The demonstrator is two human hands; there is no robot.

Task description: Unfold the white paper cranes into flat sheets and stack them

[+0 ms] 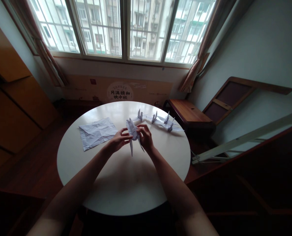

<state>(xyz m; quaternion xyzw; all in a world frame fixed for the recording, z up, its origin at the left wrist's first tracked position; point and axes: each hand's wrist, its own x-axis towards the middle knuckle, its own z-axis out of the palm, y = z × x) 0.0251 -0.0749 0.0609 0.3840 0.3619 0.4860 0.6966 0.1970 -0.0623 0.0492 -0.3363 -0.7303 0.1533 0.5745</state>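
Observation:
Above the middle of the round white table [126,190], I hold a partly folded white paper crane [132,128] between both hands. Two narrow paper points hang down from it toward me. My left hand [120,140] pinches its left side, fingers closed on the paper. On the right edge, the fingers of my right hand [146,137] are closed around the paper and hide part of it. Several finished paper cranes [169,123] stand in a group on the table beyond my right hand. To the left lies a creased sheet of white paper [97,132].
A wooden bench [190,110] stands past the table's right side. A pale metal bar [249,136] slants in at the right. Barred windows [121,29] and a printed banner [146,90] are at the back, with wooden cabinets [20,105] on the left.

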